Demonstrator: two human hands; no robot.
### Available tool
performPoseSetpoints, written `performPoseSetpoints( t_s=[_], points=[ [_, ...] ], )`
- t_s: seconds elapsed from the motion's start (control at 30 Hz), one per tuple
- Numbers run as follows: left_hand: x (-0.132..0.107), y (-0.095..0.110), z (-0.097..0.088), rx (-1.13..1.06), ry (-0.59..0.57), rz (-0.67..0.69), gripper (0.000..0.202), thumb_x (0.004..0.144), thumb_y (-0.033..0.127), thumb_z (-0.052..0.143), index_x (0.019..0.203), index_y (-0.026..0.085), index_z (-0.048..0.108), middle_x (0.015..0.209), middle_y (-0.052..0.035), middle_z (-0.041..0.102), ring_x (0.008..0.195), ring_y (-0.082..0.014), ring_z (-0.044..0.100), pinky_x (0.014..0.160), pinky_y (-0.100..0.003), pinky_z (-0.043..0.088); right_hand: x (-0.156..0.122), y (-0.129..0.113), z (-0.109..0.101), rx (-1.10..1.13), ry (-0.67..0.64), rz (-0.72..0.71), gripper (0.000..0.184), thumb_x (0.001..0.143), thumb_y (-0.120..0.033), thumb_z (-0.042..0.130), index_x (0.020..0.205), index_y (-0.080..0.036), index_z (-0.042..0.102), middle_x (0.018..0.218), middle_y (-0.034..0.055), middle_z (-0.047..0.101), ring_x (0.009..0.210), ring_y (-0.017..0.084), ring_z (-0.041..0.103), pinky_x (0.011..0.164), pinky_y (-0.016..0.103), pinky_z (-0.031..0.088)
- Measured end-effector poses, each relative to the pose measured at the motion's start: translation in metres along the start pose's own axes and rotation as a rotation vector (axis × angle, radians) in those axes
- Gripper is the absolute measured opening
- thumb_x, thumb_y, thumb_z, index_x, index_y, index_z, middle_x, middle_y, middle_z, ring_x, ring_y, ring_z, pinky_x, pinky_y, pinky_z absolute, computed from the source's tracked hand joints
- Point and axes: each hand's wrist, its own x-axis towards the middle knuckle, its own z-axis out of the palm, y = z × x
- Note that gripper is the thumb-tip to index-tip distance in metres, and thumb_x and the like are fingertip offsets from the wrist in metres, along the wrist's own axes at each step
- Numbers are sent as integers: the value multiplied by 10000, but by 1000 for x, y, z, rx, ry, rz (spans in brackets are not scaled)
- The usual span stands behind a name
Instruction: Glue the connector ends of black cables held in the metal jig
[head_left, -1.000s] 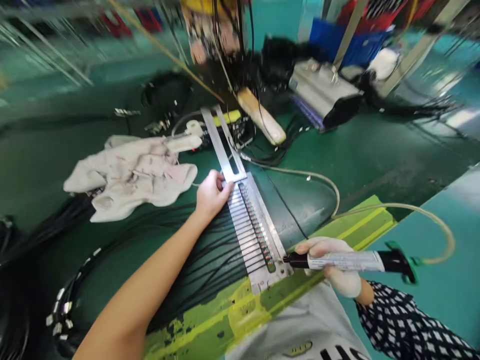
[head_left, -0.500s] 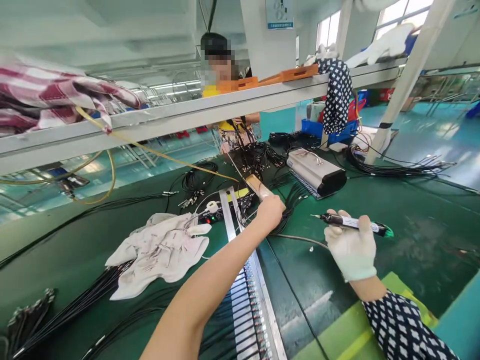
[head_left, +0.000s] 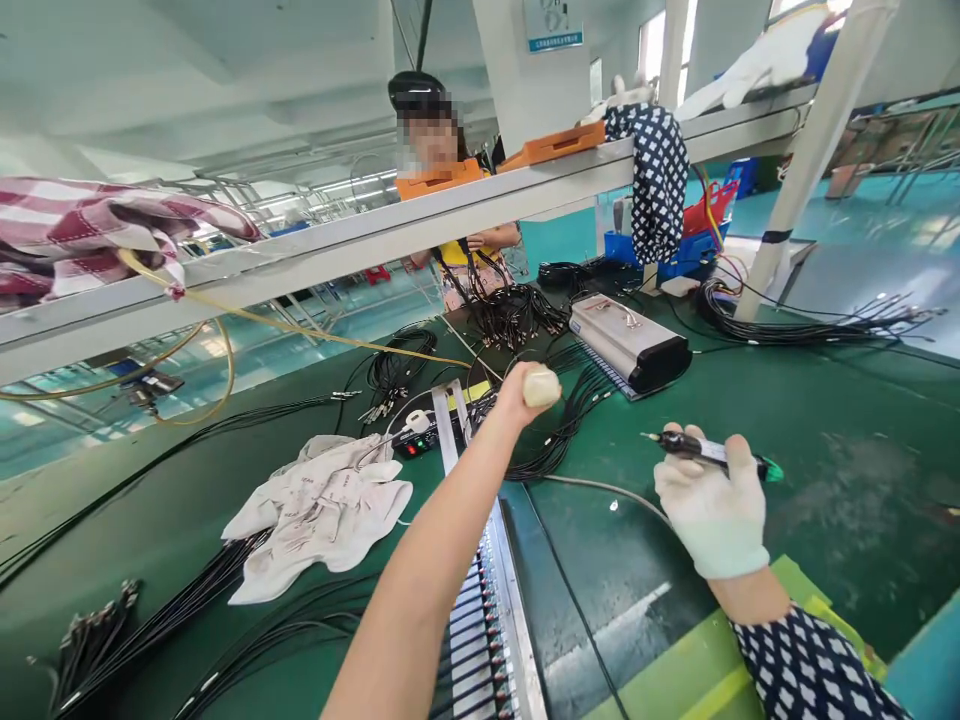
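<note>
My bare left hand is closed around a pale handle-like piece, its blunt rounded end facing me. I cannot tell what kind of tool it belongs to. The hand is above the far end of a long metal rail lined with black cable ends. My right hand, in a white glove, turns its palm up and grips a black pen-shaped tool with a thin pointed tip and a green end. Black cables lie beneath and beside the left hand.
A black control box with lit digits sits left of the rail. Beyond are white gloves, cable bundles and a silver case. A shelf beam crosses above the bench. Opposite, a person handles black cables.
My left hand has drawn slightly left and tilted the pale piece so that its end points toward me. The right hand still holds the pen-shaped tool. The view has shifted slightly.
</note>
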Motion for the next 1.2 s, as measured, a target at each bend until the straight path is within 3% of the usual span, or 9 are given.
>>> performPoseSetpoints(
  t_s=[0.1, 0.2, 0.37, 0.43, 0.6, 0.7, 0.8, 1.07, 1.2],
  points=[
    [-57, -7, -10, 15, -143, -54, 401, 922, 378, 615, 1257, 166, 553, 1050, -70, 648, 851, -187, 670, 780, -393, 597, -1, -13, 1, 43, -65, -112, 355, 981, -520, 567, 1066, -202, 700, 1142, 47, 701, 632, 53, 523, 585, 219, 548],
    [-131, -28, -38, 100, -291, -114, 635, 686, 239, 781, 1260, 191, 512, 932, -41, 644, 697, -224, 674, 650, -405, 584, -2, -20, 1, -2, -98, -178, 347, 957, -521, 601, 1031, -200, 712, 1130, 46, 708, 618, 49, 532, 576, 212, 539],
    [-209, -47, -100, 551, -467, -147, 560, 736, 320, 713, 1264, 227, 554, 1025, -25, 645, 881, -206, 645, 759, -314, 533, -9, -5, 1, -227, -145, -166, 394, 942, -595, 581, 938, -236, 744, 1032, 44, 757, 532, 60, 492, 510, 226, 499],
    [-222, -46, -119, 674, -459, -176, 560, 709, 280, 705, 1257, 244, 593, 1079, -12, 639, 974, -205, 610, 856, -316, 522, -14, 7, 3, -283, -153, -165, 400, 949, -596, 572, 939, -238, 751, 1015, 60, 772, 537, 77, 519, 525, 246, 515],
    [-257, -45, -155, 479, -500, -492, 615, 706, 357, 650, 1312, 273, 580, 1052, -34, 632, 735, -188, 639, 808, -457, 584, -30, 33, 10, -355, -150, -129, 394, 955, -587, 573, 936, -239, 755, 1014, 71, 783, 553, 94, 570, 545, 255, 542],
    [-278, -47, -172, 707, -467, -220, 793, 717, 352, 733, 1464, 353, 466, 1411, -46, 556, 1144, -276, 625, 1086, -482, 489, -43, 46, 16, -385, -151, -71, 402, 960, -590, 552, 927, -242, 751, 983, 73, 789, 510, 83, 556, 476, 221, 507],
    [-291, -50, -182, 932, -413, 34, 865, 781, 375, 745, 1546, 397, 343, 1638, 7, 337, 1496, -318, 334, 1270, -461, 263, -57, 59, 23, -429, -159, -31, 411, 960, -593, 542, 924, -236, 741, 945, 83, 791, 459, 75, 538, 406, 192, 460],
    [-291, -57, -171, 921, -497, 52, 855, 788, 347, 721, 1559, 358, 352, 1662, -17, 304, 1515, -340, 321, 1287, -525, 198, -78, 88, 33, -793, -277, -40, 462, 941, -645, 524, 944, -215, 693, 924, 68, 762, 509, 108, 563, 373, 205, 426],
    [-286, -69, -152, 859, -570, 40, 876, 752, 302, 740, 1552, 335, 384, 1652, -18, 327, 1527, -348, 291, 1295, -523, 159, -92, 106, 20, -915, -344, 54, 479, 898, -638, 601, 1069, -214, 744, 1098, 73, 731, 823, 182, 675, 565, 246, 546]
  ],
)
